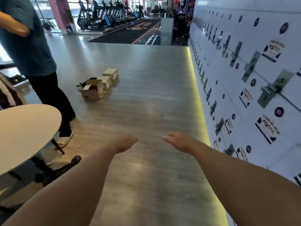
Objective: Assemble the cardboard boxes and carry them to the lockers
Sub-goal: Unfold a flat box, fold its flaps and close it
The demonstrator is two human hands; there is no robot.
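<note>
- The lockers (244,66) are seen lining the right wall;
- the cardboard boxes (99,85) are left on the floor, well ahead, one with flaps open;
- the left hand (125,142) and right hand (177,141) are held out empty, fingers relaxed; fetching is judged next: the boxes must be reached and gripped

stickers on the lockers (244,66) and the cardboard boxes (97,85) seem printed, yet nothing is legible.

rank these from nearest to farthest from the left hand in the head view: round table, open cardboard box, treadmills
1. round table, just left of the left hand.
2. open cardboard box, on the floor ahead, slightly left.
3. treadmills, far back by the windows.
</note>
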